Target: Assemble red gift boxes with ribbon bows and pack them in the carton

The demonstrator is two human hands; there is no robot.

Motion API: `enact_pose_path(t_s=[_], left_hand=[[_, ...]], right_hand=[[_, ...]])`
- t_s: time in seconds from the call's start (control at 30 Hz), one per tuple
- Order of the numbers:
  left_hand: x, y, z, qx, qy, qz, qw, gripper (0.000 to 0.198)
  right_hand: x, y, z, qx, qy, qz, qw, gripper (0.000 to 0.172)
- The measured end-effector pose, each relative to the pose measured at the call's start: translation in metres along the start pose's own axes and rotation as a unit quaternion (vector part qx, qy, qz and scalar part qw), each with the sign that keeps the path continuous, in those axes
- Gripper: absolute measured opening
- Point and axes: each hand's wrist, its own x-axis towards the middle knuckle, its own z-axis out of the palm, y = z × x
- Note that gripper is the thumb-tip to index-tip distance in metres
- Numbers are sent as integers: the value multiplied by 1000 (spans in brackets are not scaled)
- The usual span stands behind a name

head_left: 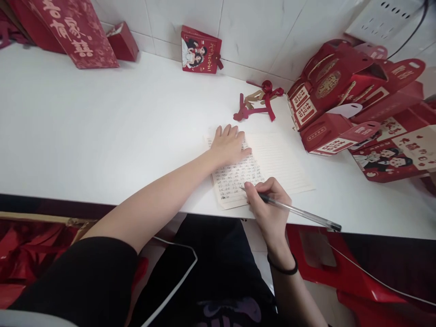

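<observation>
A lined sheet of paper [284, 163] lies near the front edge of the white table, its left part covered with rows of small handwritten marks. My left hand [229, 146] rests flat on the written part, fingers spread. In my right hand [272, 206] is a clear-barrelled pen [299, 211] with a black grip and black end. The pen's tip touches or hovers just over the lower written rows; I cannot tell which. Its back end points right, past the table edge. A black band circles my right wrist.
Red gift boxes [335, 131] crowd the right side under a white socket panel [378, 22]. Red and gold ribbons [260, 102] lie behind the paper. A small red box [200, 52] leans on the tiled wall. A red bag [80, 34] stands back left. White table surface [85, 131] spreads leftward.
</observation>
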Motion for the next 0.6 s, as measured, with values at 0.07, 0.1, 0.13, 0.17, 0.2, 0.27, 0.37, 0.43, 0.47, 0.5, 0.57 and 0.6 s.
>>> enact_pose_path(t_s=[0.07,0.1,0.13,0.17,0.2,0.27,0.37,0.43,0.47,0.5,0.57,0.6], left_hand=[[0,0,1,-6,-2,-1,1000,58],[0,0,1,-8,-2,0,1000,57],[0,0,1,-9,-1,0,1000,57],[0,0,1,-9,-1,1,1000,57],[0,1,0,-8,-2,0,1000,57],[0,1,-1,-6,-5,0,1000,58],[-1,2,-2,-6,-8,-1,1000,58],[-1,2,-2,-8,-9,-3,1000,58],[0,2,-2,-8,-8,-3,1000,57],[0,2,-2,-7,-7,-3,1000,57],[0,2,-1,-5,-7,-3,1000,57],[1,1,-1,-4,-7,-3,1000,57]], right_hand=[[-4,-9,0,19,-5,-64,998,32],[-6,-13,1,32,2,-94,995,32],[-6,-15,1,39,10,-116,992,32],[-6,-16,2,34,12,-123,992,32],[-5,-15,3,18,5,-114,993,32],[-2,-9,5,-33,-36,-63,997,28],[4,1,7,-67,-74,15,995,24],[6,4,7,-63,-75,41,994,26],[7,4,7,-63,-77,45,994,29],[7,4,7,-69,-78,47,993,31],[6,2,7,-89,-68,43,993,36],[6,1,7,-98,-63,40,992,38]])
